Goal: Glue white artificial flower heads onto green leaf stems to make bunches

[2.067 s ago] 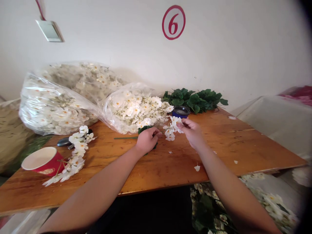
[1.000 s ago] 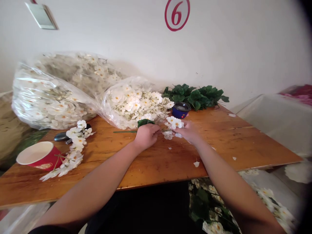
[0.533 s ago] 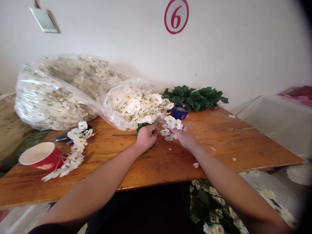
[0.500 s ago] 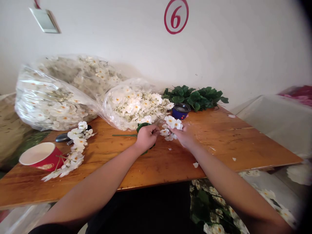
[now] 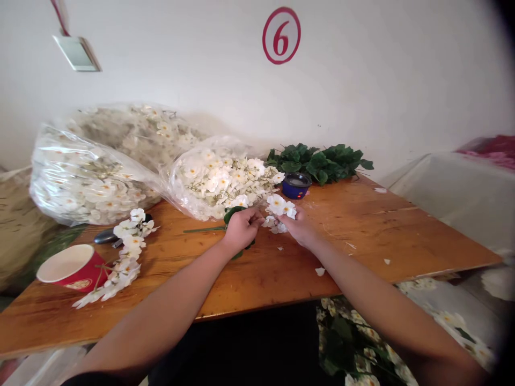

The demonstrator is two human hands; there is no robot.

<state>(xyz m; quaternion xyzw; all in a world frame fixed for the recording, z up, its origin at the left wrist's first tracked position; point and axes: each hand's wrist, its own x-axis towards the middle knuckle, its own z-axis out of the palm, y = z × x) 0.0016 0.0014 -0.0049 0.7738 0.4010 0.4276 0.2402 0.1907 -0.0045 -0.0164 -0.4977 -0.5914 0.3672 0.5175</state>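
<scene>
My left hand (image 5: 243, 229) is closed round an artificial stem (image 5: 204, 230) with green leaves, whose bare end points left over the table. Close by on the right, my right hand (image 5: 301, 227) grips a spray of white artificial flowers (image 5: 280, 206) with yellow centres. The fingertips of both hands nearly meet, and the flower spray's stem between them is too small to make out clearly. Behind my hands stands a small blue pot (image 5: 296, 185) with a black rim. White flowers spill from an open clear plastic bag (image 5: 189, 201) just behind my left hand.
On the left, a red paper cup (image 5: 86, 271) lies tilted beside another white flower spray (image 5: 129, 251) and a dark tool (image 5: 105, 236). A large bag of flowers (image 5: 92, 171) and a leaf pile (image 5: 330, 161) line the wall. Petal scraps dot the wooden table (image 5: 362, 230).
The camera view has tilted slightly. My right hand and the flower spray have shifted a little left, closer to my left hand, which still grips the leafy stem.
</scene>
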